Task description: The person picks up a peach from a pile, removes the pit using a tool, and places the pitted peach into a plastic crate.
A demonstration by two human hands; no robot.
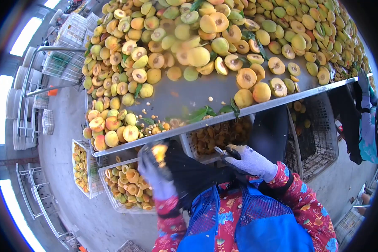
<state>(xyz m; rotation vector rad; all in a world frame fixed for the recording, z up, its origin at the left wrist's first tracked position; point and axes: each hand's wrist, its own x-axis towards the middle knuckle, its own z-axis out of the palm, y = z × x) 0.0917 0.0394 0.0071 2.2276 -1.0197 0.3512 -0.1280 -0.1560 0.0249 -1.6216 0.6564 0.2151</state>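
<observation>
My left hand (155, 170), in a pale glove with dark fingers, is blurred by motion at the table's front edge. It is closed on an orange-yellow peach piece (159, 153). My right hand (248, 160), gloved the same way, grips a small metal tool (218, 150) whose tip points left; its exact kind is hidden by the fingers. Halved and whole peaches (130, 132) lie heaped on the metal table (189, 93) in front of me. Below my left hand stands a crate (124, 206) of peach halves.
Under the table edge, a white basket (190, 145) holds brownish bits. Another crate (89, 192) of fruit stands at the left, and a slatted crate (323, 157) at the right. A co-worker's sleeve (366, 126) shows at far right. Leaves (198, 114) and loose pits lie along the table rim.
</observation>
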